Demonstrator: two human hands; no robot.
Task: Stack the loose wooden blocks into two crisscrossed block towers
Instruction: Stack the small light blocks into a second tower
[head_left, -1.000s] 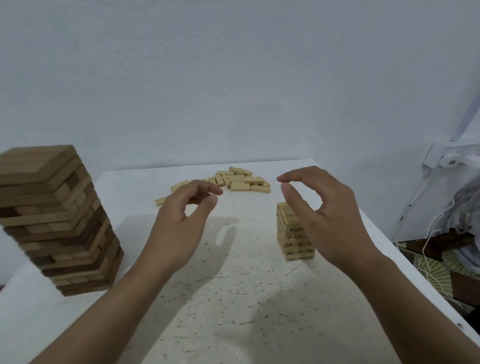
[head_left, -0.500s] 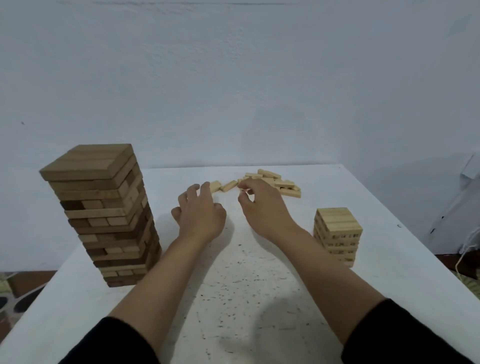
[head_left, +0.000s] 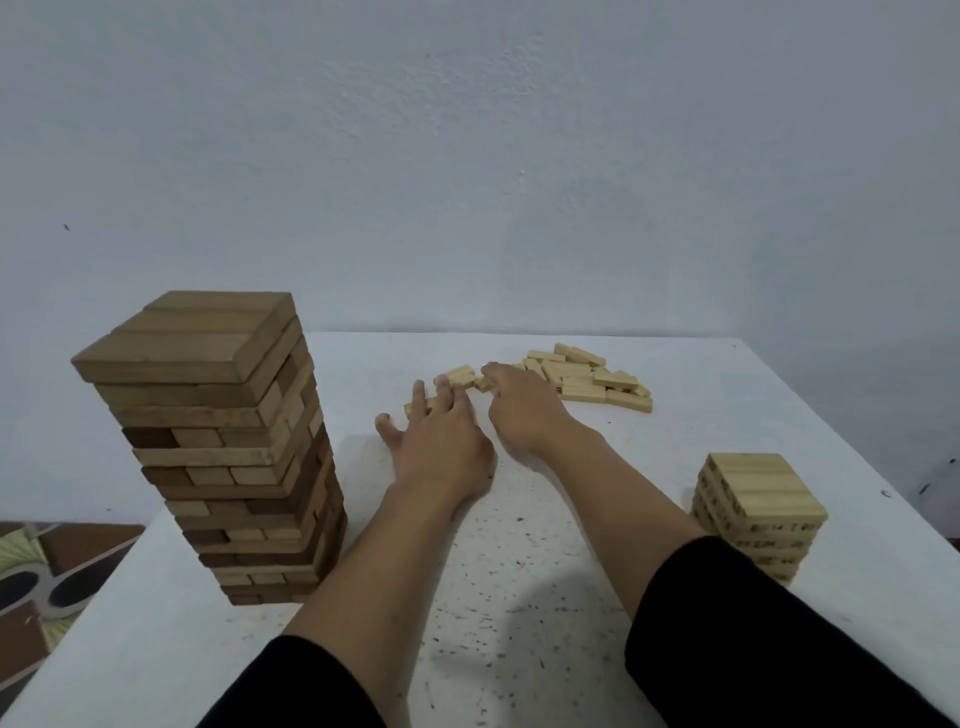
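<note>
Head view: left hand (head_left: 441, 441) spread flat just left of the loose blocks (head_left: 587, 379), right hand (head_left: 524, 410) curled at their edge, pinch unclear.

loose blocks (head_left: 587, 376): on table (head_left: 519, 597) | tall tower (head_left: 218, 441): left of loose blocks, nearer | short tower (head_left: 758, 514): right of them, nearer | left hand (head_left: 441, 447), right hand (head_left: 519, 410): at their left edge

We are finding nothing here that we can actually read. We are seeing rows of small dark printed marks running along the side faces of the blocks in the short pale tower (head_left: 759, 512) at the right of the counter (head_left: 519, 597), but they are coming through too blurred and small to make out. We are also noticing a dark speck on one block in the loose pile (head_left: 576, 376), equally illegible.
</note>
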